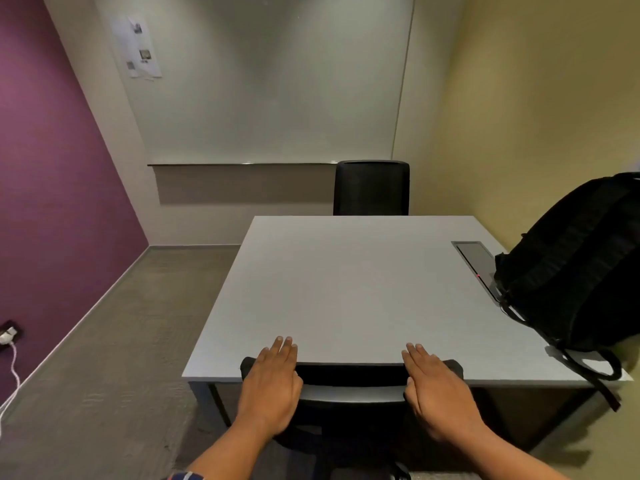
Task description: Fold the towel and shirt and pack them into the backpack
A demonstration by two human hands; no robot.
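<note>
A black backpack (575, 271) stands upright on the right side of the grey table (346, 289), its straps trailing over the front right corner. My left hand (270, 386) lies flat, fingers straight, on the top of a black chair's backrest (349, 375) at the table's near edge, fingertips over the tabletop. My right hand (440, 393) lies the same way on the backrest's right end. Neither hand holds anything. No towel or shirt is in view.
A second black chair (372, 188) stands at the table's far side. A recessed cable hatch (474, 258) sits in the tabletop beside the backpack. A whiteboard covers the far wall. A white cable (10, 368) hangs from a socket on the purple left wall.
</note>
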